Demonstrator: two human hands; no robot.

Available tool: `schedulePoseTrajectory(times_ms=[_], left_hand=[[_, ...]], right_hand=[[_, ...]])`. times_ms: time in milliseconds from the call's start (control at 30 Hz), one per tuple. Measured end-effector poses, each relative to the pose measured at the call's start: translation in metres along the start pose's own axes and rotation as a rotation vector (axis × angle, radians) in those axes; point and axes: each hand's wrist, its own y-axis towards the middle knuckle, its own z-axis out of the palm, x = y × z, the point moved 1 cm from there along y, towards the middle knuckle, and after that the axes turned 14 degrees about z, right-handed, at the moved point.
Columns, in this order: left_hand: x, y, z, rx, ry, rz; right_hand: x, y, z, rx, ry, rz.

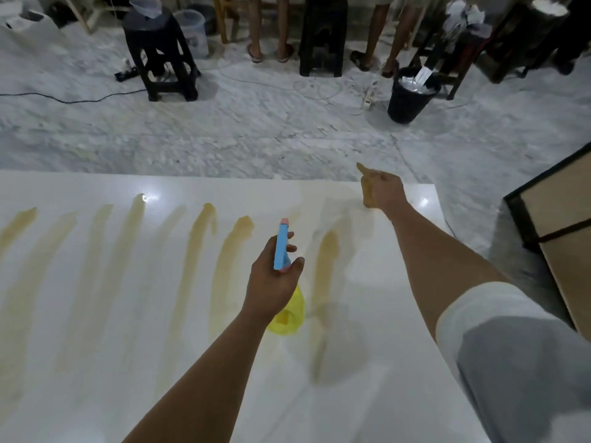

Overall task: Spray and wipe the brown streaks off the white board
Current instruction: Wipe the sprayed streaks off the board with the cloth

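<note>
white board (96, 394): brown streaks (188, 276) are spread from its left edge to near its right edge | left hand (271, 282): a yellow spray bottle (287, 311) is gripped above the board's middle | right hand (382, 190): a stained cloth (366, 187) is clutched at the far right corner

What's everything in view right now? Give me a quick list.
board: one, white, glossy, filling the foreground
streaks: about nine, brown, running lengthwise across the board
spray bottle: one, yellow body with blue head, over the board's middle
cloth: one, brown-stained, at the board's far right edge
stools: two, black, on the floor beyond
bin: one, black, holding paper, far right
bucket: one, clear, behind the left stool
people: two pairs of legs in sandals at the back
hands: left hand grips the spray bottle; right hand holds the cloth
</note>
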Motion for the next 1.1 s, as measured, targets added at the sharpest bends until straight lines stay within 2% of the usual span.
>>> schedulePoseTrajectory(times_ms=[67, 133, 233, 400, 533, 767, 933, 1100], left_hand=[[0.013, 0.012, 0.002, -0.015, -0.003, -0.008], [0.019, 0.015, -0.002, -0.028, 0.004, -0.009], [0.030, 0.011, -0.005, -0.028, 0.024, -0.020], [0.027, -0.017, -0.013, -0.005, 0.032, -0.020], [0.022, -0.062, -0.026, 0.015, 0.054, -0.007], [0.012, -0.154, -0.061, 0.052, 0.117, -0.011], [0.005, -0.227, -0.085, 0.061, 0.095, -0.006], [-0.011, -0.281, -0.104, 0.090, 0.080, 0.000]], right_hand=[[-0.017, 0.024, 0.015, -0.061, -0.411, -0.068], [-0.038, 0.015, 0.036, -0.083, -0.712, -0.134], [-0.094, -0.016, 0.065, -0.093, -0.862, -0.247], [-0.171, -0.071, 0.079, 0.003, -0.879, -0.400], [-0.219, -0.133, 0.084, 0.015, -0.881, -0.503], [-0.318, -0.256, 0.086, 0.063, -0.895, -0.591], [-0.385, -0.352, 0.084, 0.133, -0.872, -0.556], [-0.422, -0.426, 0.077, 0.266, -0.830, -0.394]])
